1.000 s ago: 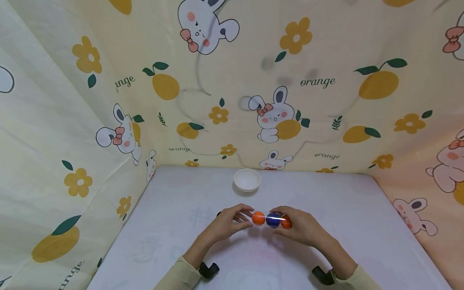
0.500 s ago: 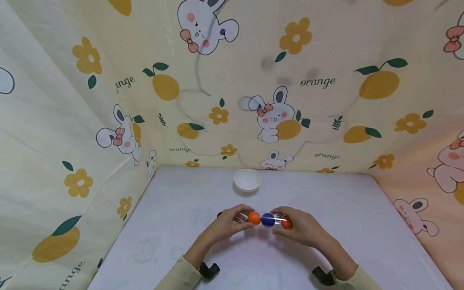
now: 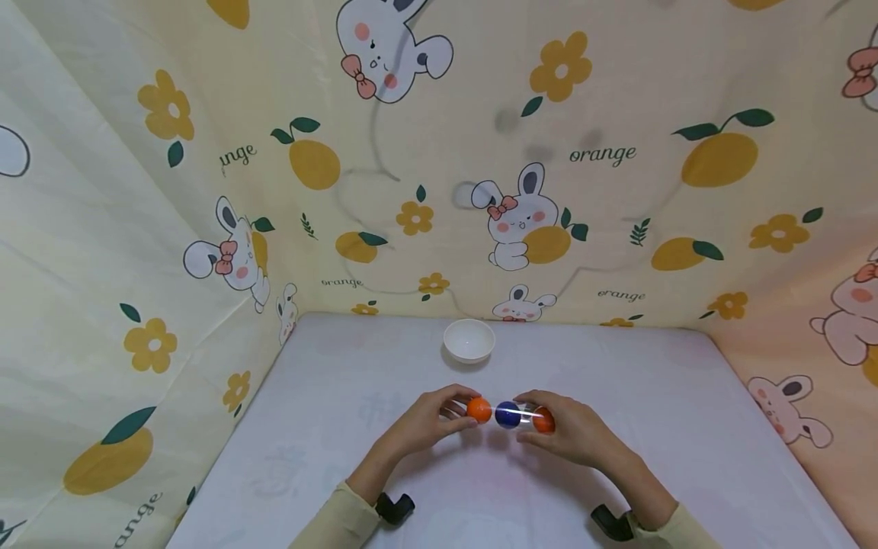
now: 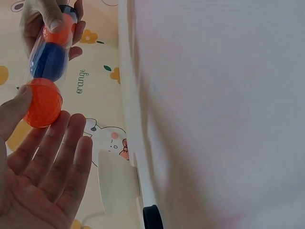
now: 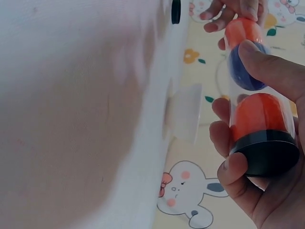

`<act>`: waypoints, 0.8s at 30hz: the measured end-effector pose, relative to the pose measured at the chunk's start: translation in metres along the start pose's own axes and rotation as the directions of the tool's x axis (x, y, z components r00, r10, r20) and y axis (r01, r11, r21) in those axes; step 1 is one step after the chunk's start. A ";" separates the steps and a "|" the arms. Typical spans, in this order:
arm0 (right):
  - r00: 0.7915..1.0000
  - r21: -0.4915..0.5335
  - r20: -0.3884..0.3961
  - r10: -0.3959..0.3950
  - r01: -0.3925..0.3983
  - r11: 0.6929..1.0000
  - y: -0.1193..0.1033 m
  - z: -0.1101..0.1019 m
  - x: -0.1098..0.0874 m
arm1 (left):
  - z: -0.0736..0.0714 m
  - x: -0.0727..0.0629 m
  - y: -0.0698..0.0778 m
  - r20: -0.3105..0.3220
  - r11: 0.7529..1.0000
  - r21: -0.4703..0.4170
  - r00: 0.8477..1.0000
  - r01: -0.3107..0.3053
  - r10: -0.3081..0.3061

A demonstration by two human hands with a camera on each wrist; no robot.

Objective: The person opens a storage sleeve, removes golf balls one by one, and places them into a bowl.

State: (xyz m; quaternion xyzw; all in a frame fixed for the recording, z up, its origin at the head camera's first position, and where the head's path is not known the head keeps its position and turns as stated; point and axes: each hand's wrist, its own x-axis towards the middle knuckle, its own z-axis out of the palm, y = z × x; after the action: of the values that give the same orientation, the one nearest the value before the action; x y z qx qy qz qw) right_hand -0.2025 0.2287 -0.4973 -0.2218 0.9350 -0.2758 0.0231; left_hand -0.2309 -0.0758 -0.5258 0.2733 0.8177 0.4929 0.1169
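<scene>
My right hand (image 3: 576, 428) grips a clear tube (image 5: 237, 99) with a black end cap (image 5: 267, 151), held lengthwise above the table. One orange ball (image 5: 259, 114) sits at the capped end, and a blue ball (image 3: 507, 414) lies toward the other end under my right thumb. At that open end, my left hand (image 3: 428, 419) pinches a dimpled orange golf ball (image 4: 43, 102) between thumb and fingertips. In the head view a small gap shows between this ball and the blue one. The other left fingers spread out below it.
A white bowl (image 3: 469, 341) stands on the white-covered table (image 3: 363, 358) behind the hands. A cloth printed with rabbits and oranges (image 3: 384, 175) hangs at the back and both sides. Black camera mounts (image 3: 395, 509) sit on both wrists.
The front orange golf ball has moved left out of the tube's end into my left fingers, which now pinch it. The blue ball has slid left along the tube. The right hand stays put.
</scene>
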 end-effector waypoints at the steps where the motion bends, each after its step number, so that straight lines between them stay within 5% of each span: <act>1: 1.000 0.002 -0.002 0.003 -0.003 1.000 0.000 0.000 0.000 | -0.001 0.000 0.000 -0.002 1.000 -0.001 1.000 -0.001 0.001; 12: 0.999 0.029 -0.038 -0.034 0.035 0.999 0.006 0.000 -0.002 | -0.011 0.001 0.001 -0.041 0.999 0.006 0.998 0.037 -0.036; 24: 0.998 0.084 -0.023 -0.063 0.065 0.994 0.007 0.002 -0.007 | -0.026 0.016 -0.006 -0.227 0.997 0.028 0.972 0.069 -0.061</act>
State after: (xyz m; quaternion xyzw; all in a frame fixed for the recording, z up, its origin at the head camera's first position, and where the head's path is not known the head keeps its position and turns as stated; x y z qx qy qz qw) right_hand -0.1990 0.2355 -0.5032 -0.2476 0.9150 -0.3182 0.0141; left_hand -0.2585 -0.0882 -0.5169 0.1906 0.8430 0.5018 0.0345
